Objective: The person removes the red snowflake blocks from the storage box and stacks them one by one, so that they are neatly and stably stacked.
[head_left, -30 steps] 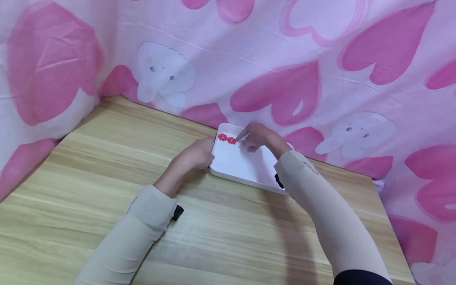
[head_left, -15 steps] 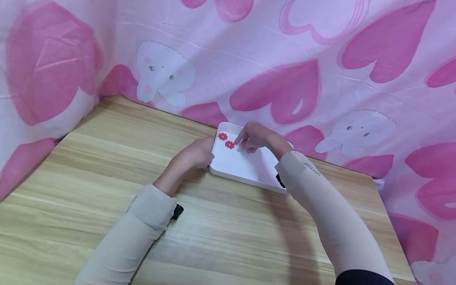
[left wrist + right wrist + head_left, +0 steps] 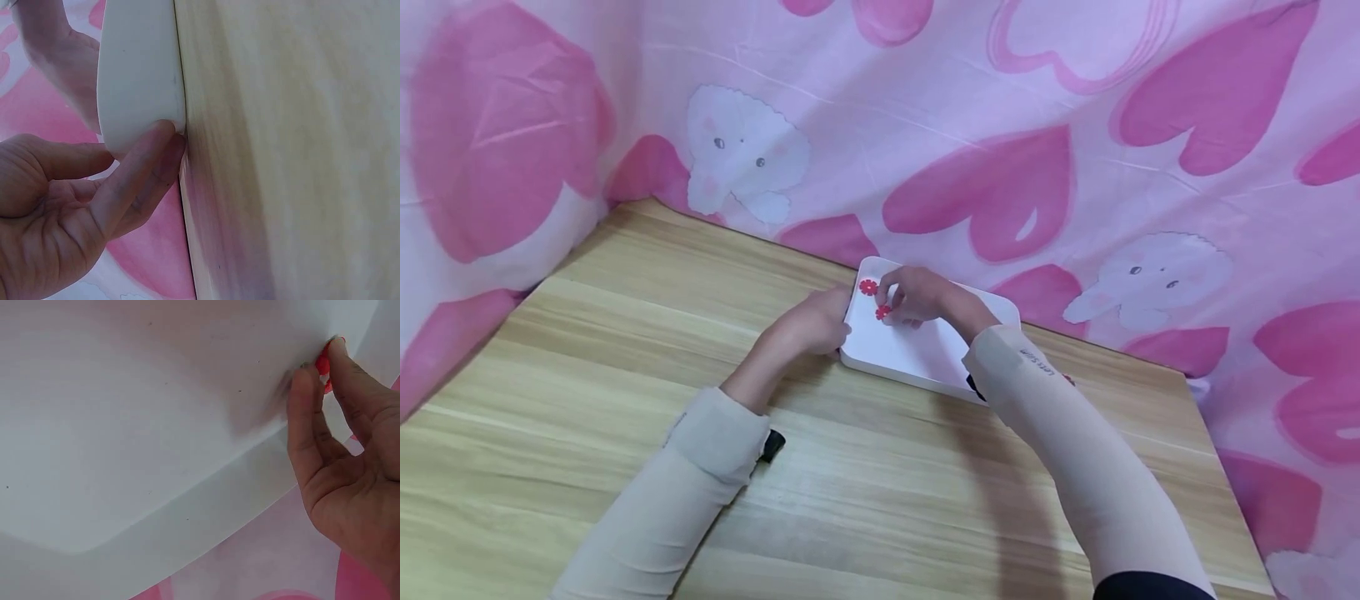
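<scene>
A white tray (image 3: 917, 354) lies on the wooden table (image 3: 625, 333) near the back cloth. My left hand (image 3: 841, 330) grips its left rim, and the left wrist view shows a fingertip (image 3: 161, 130) pressed against the rounded edge of the tray (image 3: 140, 62). One red flower piece (image 3: 868, 287) lies in the tray's far left corner. My right hand (image 3: 889, 305) pinches a second red flower piece (image 3: 882, 313) just in front of it. In the right wrist view the right hand (image 3: 315, 362) has thumb and forefinger closed on that flower (image 3: 323, 364) over the tray floor (image 3: 156, 425).
A pink cloth with hearts and white animals (image 3: 1000, 150) hangs close behind and to both sides of the table. The table's right edge (image 3: 1225, 483) falls away by the cloth. Bare wood stretches in front of the tray.
The second flower lay beside the first; my right fingers drew it toward me across the tray and now pinch it. The left hand has stayed on the rim.
</scene>
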